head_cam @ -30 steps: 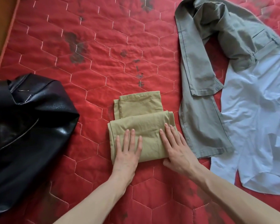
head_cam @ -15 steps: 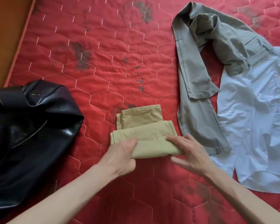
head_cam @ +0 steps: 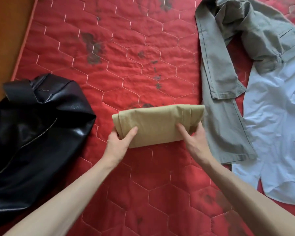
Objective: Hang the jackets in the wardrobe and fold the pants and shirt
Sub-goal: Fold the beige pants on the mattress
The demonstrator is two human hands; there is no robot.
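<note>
Head view: the left hand and right hand each grip an end of the folded tan pants, thumbs on top, fingers curled beneath, just above the red mattress. Keep both ends level and pinched so the layers stay stacked; set it down clear of the grey pants and black jacket.

A red quilted mattress with dark stains carried the clothes. A black leather jacket lay crumpled at its left edge. Grey pants sprawled at the right, partly overlapping a light blue shirt. Folded khaki pants sat mid-mattress.
</note>
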